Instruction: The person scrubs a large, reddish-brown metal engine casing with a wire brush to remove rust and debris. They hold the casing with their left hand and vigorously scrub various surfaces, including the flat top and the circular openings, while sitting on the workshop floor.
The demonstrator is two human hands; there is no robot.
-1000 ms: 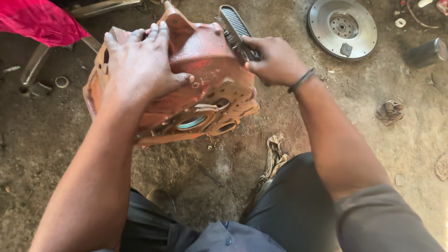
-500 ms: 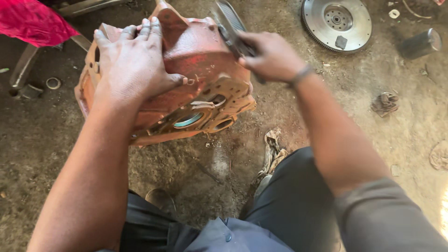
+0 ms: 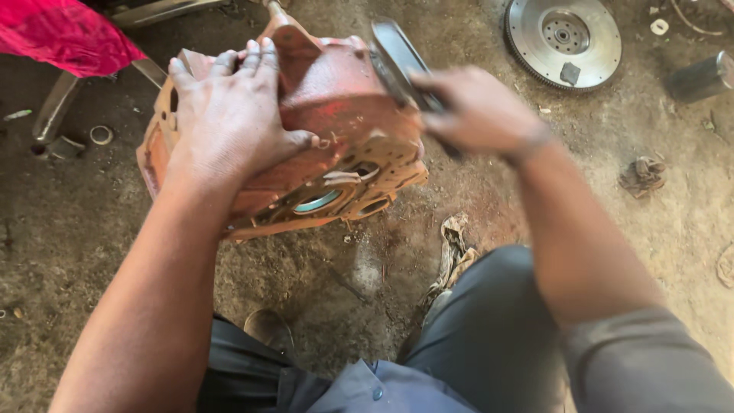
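Sitting in the upper middle of the frame, on the dirt floor point(image 3: 92, 229): a big orange-red metal housing point(image 3: 336, 99), standing tilted on its edge. Looking rusty and dusty, with worn paint. Showing a flat lower face with a round hole ringed in pale green, plus 2 smaller holes beside it.

Pressing flat on the upper left of the housing: the left hand point(image 3: 229, 115), fingers spread and curled over the top edge, thumb lying across the front.

Gripping tight around the handle of a dark wire brush point(image 3: 394, 53): the right hand point(image 3: 482, 111), blurry, just right of the housing. Brush head touching the housing's top right side.

Lying in the upper right of the frame: a round grey toothed flywheel point(image 3: 592, 34), well apart. Showing in the upper left corner: a pink cloth point(image 3: 61, 34).
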